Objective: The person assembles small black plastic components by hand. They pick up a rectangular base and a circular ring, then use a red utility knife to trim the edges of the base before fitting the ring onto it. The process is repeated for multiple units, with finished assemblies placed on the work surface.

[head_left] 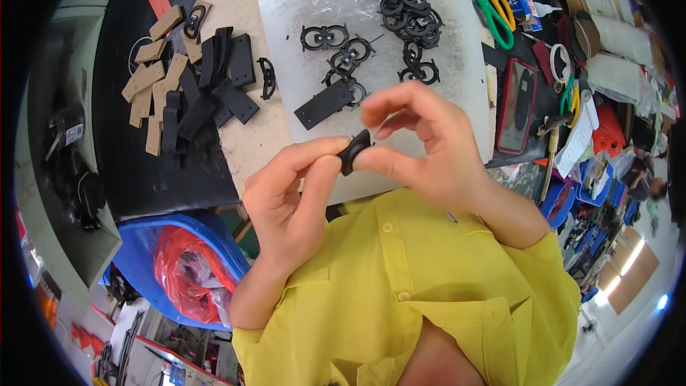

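My left hand (pixel 289 189) pinches a small black curved piece (pixel 354 151) between thumb and fingertips, above the near edge of the worktop. My right hand (pixel 439 146) is close on its right side. Its thumb tip lies at the piece, while the forefinger is raised and apart from the thumb. Just beyond my hands lies a flat black rectangular strip (pixel 324 105) with small holes. It partly covers one of the black double-ring buckles (pixel 350 56). More such buckles are heaped (pixel 411 16) farther back on the whitish sheet (pixel 279 0).
Black strips (pixel 218 82) and tan strips (pixel 153 82) are piled at the left, with a single black buckle (pixel 266 78) beside them. At the right lie a red-edged phone (pixel 516 106) and green-handled scissors (pixel 494 23). A blue bin (pixel 136 257) with red plastic stands below left.
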The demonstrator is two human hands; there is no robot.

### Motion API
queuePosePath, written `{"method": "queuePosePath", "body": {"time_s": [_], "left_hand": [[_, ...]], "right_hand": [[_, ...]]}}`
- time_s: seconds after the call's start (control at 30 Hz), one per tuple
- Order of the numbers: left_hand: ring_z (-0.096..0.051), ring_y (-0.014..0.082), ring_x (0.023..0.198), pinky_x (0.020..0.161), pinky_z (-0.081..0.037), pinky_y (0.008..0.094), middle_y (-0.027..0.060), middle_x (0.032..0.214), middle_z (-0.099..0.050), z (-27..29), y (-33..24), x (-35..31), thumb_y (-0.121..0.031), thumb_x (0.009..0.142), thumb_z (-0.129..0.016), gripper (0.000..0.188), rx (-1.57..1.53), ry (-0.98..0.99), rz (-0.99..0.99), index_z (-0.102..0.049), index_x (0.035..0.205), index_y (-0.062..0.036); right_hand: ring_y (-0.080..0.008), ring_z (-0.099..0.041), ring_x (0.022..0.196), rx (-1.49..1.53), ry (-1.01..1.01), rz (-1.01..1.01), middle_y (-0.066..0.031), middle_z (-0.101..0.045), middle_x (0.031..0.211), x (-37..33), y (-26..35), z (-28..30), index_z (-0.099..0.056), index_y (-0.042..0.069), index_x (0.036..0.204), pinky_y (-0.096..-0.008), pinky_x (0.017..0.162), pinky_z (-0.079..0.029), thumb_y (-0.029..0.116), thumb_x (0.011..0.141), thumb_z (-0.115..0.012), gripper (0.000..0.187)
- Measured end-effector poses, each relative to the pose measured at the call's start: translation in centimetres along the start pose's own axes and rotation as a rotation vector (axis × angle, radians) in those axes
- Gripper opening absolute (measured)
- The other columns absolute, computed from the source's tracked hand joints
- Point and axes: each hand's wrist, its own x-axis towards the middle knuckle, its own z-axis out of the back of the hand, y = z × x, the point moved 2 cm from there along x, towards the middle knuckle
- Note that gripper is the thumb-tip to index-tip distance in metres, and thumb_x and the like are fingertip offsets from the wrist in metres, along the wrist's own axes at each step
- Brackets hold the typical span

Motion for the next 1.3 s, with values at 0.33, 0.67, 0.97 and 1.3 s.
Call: {"method": "queuePosePath", "body": {"time_s": [0.33,0.67,0.97,1.3], "left_hand": [[-0.061,0.0148,0.091,0.081,-0.049,0.0251,0.0136,0.099,-0.063,-0.4,0.6,0.2,0.008,0.081,-0.062,0.037,-0.213,-0.048,0.08,-0.052,0.117,0.0077],[-0.059,0.0099,0.084,0.076,-0.049,0.0215,0.0118,0.097,-0.063,-0.2,0.7,0.1,0.008,0.08,-0.062,0.034,-0.254,-0.069,0.237,-0.056,0.114,0.0084],[-0.059,0.0115,0.086,0.074,-0.052,0.0227,0.0111,0.1,-0.061,0.4,0.8,-0.2,0.003,0.082,-0.062,0.033,-0.063,-0.021,0.13,-0.057,0.115,0.0072],[-0.063,0.0159,0.087,0.075,-0.056,0.0301,0.0123,0.098,-0.063,-0.7,1.0,-0.4,-0.006,0.087,-0.059,0.027,-0.232,-0.148,0.215,-0.059,0.11,0.007]], "right_hand": [[-0.0094,-0.059,0.073,0.236,0.276,-0.181,-0.004,-0.064,0.082,-0.2,-0.2,0.4,-0.059,0.0,0.094,-0.0247,0.068,-0.049,0.008,0.077,-0.071,0.022],[-0.0206,-0.059,0.072,-0.661,0.112,1.058,-0.0064,-0.06,0.082,-0.5,0.2,0.4,-0.064,0.002,0.087,-0.0278,0.056,-0.047,0.005,0.061,-0.069,0.027],[-0.0151,-0.063,0.071,-0.025,0.195,0.076,-0.01,-0.065,0.082,0.8,-0.1,1.9,-0.067,-0.001,0.093,-0.0236,0.061,-0.051,0.002,0.076,-0.069,0.017],[-0.0117,-0.062,0.062,-0.095,0.012,0.235,-0.0082,-0.065,0.073,0.0,-1.1,0.8,-0.067,0.0,0.086,-0.0226,0.055,-0.049,0.0,0.077,-0.067,0.009]]}}
